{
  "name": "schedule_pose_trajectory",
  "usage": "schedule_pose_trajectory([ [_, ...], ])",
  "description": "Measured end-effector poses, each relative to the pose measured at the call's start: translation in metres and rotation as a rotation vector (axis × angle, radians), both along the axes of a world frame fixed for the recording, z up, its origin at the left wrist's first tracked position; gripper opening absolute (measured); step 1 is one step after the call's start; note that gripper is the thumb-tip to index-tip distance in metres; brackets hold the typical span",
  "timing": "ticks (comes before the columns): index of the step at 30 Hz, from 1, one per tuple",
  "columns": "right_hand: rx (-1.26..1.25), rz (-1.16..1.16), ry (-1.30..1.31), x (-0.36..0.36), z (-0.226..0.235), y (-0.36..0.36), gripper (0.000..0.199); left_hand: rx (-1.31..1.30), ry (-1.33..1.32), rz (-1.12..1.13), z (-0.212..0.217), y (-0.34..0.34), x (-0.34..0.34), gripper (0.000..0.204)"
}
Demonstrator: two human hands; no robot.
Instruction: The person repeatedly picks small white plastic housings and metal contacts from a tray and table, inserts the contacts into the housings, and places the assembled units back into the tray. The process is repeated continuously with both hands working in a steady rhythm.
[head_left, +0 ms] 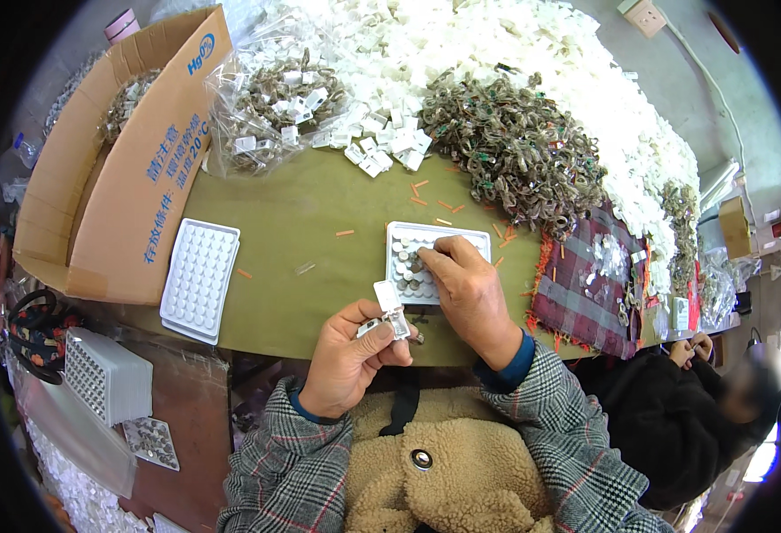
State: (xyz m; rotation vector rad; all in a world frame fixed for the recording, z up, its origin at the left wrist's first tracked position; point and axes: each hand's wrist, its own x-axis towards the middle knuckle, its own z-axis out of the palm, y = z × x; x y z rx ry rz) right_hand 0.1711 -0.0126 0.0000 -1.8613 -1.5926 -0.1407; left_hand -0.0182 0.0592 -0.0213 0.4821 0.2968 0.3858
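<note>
My left hand (348,360) grips a small white plastic case (391,306) with its hinged lid standing up, just in front of the tray's near left corner. A second small white piece shows beneath my thumb. A white tray (483,238) lies ahead, holding several round silver button cells (402,259), some in its round pockets. Over the tray's middle, my right hand (472,293) has thumb and fingertips pressed together. Whatever sits between those fingertips is hidden.
Behind the tray are a heap of dark strap-like pieces (519,147) and a pile of white cases (532,44). A cardboard box (133,195) and another white tray (200,282) stand left. A plaid cloth (590,284) lies right. A person in black (657,426) sits at far right.
</note>
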Motion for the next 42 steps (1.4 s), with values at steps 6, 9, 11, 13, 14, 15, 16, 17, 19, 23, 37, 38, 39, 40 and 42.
schedule_pose_trajectory([
  [6, 0.003, 0.02, 0.404, -0.019, 0.032, -0.025, 0.016, -0.024, -0.034, 0.073, -0.001, -0.009, 0.0, 0.021],
  [9, -0.008, 0.061, 0.531, -0.039, 0.045, -0.043, 0.014, -0.025, -0.07, 0.079, -0.001, -0.016, 0.002, 0.02],
  [11, -0.02, 0.08, 0.45, -0.047, 0.047, -0.049, 0.016, 0.034, -0.013, 0.067, 0.001, -0.023, 0.001, 0.019],
  [13, 0.048, 0.138, 0.357, -0.053, 0.047, -0.054, 0.017, 0.049, 0.004, 0.05, 0.004, -0.028, 0.001, 0.019],
  [14, 0.071, 0.172, 0.318, -0.056, 0.047, -0.056, 0.018, 0.036, 0.002, 0.038, 0.006, -0.03, 0.0, 0.019],
  [15, 0.074, 0.21, 0.31, -0.056, 0.048, -0.059, 0.023, 0.023, -0.001, 0.026, 0.007, -0.032, -0.001, 0.019],
  [16, 0.04, 0.211, 0.378, -0.055, 0.05, -0.062, 0.024, 0.002, -0.013, 0.018, 0.01, -0.033, -0.003, 0.02],
  [17, 0.025, 0.224, 0.441, -0.055, 0.052, -0.065, 0.026, -0.019, -0.024, 0.008, 0.012, -0.034, -0.005, 0.02],
  [19, -0.011, 0.197, 0.637, -0.056, 0.059, -0.074, 0.029, -0.034, -0.05, -0.007, 0.017, -0.038, -0.009, 0.021],
  [23, 0.159, 0.076, 0.508, -0.07, 0.067, -0.085, 0.029, -0.014, -0.081, -0.018, 0.026, -0.053, -0.018, 0.021],
  [37, 0.288, 0.266, -0.076, -0.104, 0.043, -0.105, 0.038, 0.037, 0.057, 0.113, 0.029, -0.078, -0.045, 0.02],
  [38, 0.24, 0.259, 0.061, -0.104, 0.04, -0.103, 0.036, 0.051, 0.073, 0.119, 0.027, -0.071, -0.046, 0.019],
  [39, 0.188, 0.251, 0.201, -0.102, 0.037, -0.1, 0.035, 0.052, 0.103, 0.128, 0.025, -0.066, -0.047, 0.018],
  [40, 0.171, 0.195, 0.338, -0.097, 0.034, -0.096, 0.031, 0.078, 0.094, 0.112, 0.023, -0.062, -0.047, 0.017],
  [42, 0.126, 0.073, 0.616, -0.077, 0.03, -0.082, 0.024, 0.105, 0.134, 0.081, 0.018, -0.054, -0.046, 0.014],
])
